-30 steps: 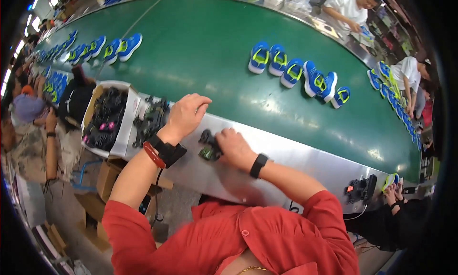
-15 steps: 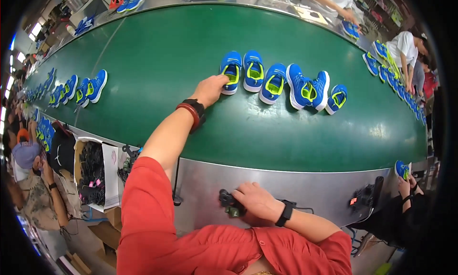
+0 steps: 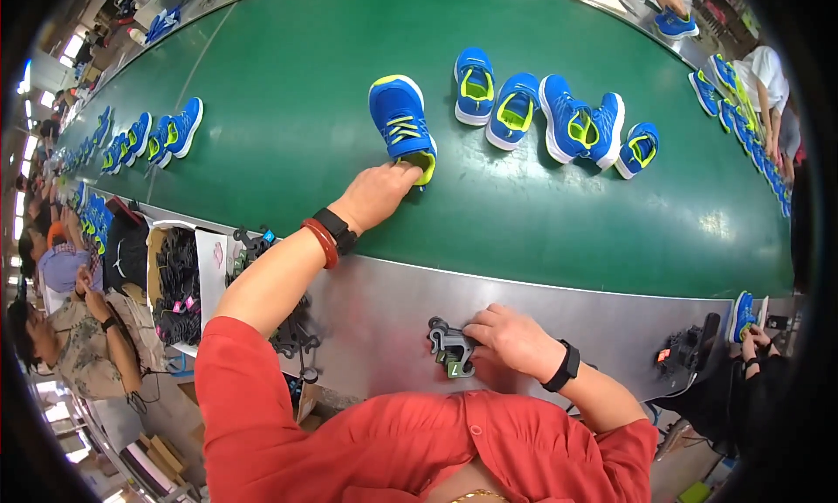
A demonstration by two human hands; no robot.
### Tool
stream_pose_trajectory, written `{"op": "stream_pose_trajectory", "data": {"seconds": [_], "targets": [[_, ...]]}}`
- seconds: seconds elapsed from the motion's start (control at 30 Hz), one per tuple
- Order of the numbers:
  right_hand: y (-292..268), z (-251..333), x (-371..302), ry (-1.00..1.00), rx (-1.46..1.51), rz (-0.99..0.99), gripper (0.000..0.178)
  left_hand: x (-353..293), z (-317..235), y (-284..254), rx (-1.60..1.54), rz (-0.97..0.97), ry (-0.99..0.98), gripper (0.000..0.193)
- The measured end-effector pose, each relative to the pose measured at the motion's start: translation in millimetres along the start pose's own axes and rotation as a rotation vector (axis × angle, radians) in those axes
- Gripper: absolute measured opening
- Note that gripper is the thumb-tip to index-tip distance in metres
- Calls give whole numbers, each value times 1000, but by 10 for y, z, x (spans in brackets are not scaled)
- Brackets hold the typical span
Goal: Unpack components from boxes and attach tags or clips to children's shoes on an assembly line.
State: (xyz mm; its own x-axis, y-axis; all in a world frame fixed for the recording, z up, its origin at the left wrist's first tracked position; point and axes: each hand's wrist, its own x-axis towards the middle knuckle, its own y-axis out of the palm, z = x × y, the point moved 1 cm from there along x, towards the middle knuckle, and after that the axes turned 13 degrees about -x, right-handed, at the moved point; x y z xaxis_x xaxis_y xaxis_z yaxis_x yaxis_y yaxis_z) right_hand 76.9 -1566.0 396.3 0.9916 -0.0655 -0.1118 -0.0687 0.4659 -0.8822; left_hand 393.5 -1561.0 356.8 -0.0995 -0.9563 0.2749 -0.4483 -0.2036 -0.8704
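My left hand (image 3: 377,193) grips a blue sneaker (image 3: 399,119) at its heel opening, with thumb and fingers on the lime lining. The sneaker is tilted, toe pointing away from me, over the green belt (image 3: 288,84). Low over the metal ledge, my right hand (image 3: 517,342) is closed around a small bunch of grey plastic shoe hangers (image 3: 451,339) with a green tag piece. Just right of the held sneaker, a blue sneaker (image 3: 475,88) stands on the belt. Several more line up beyond it, among them a slip-in sneaker (image 3: 513,110) and a small one (image 3: 638,150).
More dark hangers (image 3: 297,333) hang at the ledge by my left arm. An open box (image 3: 176,285) of black parts stands to the left. On the ledge's right lies a dark bundle (image 3: 681,353). Shoe rows (image 3: 175,132) occupy the belt's left, and co-workers sit around it.
My left hand has drawn the left-most sneaker out of the row toward me and tilted it. My right hand has moved slightly right with the hangers, which now show more plainly.
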Motion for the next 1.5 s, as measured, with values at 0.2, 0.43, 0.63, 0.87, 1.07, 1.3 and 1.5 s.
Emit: {"op": "stream_pose_trajectory", "data": {"seconds": [0.2, 0.43, 0.63, 0.87, 1.07, 1.3, 1.5], "targets": [[-143, -102, -5, 29, 207, -41, 37, 59, 53, -21, -92, -7, -89, 5], [-647, -371, 602, 518, 577, -84, 19, 167, 74, -84, -243, -94, -187, 11], [-560, -922, 1300, 632, 587, -96, 19, 196, 69, -53, -270, -113, -220, 13], [-415, -809, 1492, 595, 664, -73, 17, 216, 71, -107, -281, -127, -251, 13], [-461, -763, 1511, 541, 575, -21, 20, 259, 40, -177, -234, -68, -278, 14], [-648, -932, 1658, 289, 652, 120, 23, 374, 99, -302, -141, 108, -202, 41], [-985, -1229, 1702, 153, 375, -166, 36, 470, -26, -403, 51, 208, -126, 31]]}}
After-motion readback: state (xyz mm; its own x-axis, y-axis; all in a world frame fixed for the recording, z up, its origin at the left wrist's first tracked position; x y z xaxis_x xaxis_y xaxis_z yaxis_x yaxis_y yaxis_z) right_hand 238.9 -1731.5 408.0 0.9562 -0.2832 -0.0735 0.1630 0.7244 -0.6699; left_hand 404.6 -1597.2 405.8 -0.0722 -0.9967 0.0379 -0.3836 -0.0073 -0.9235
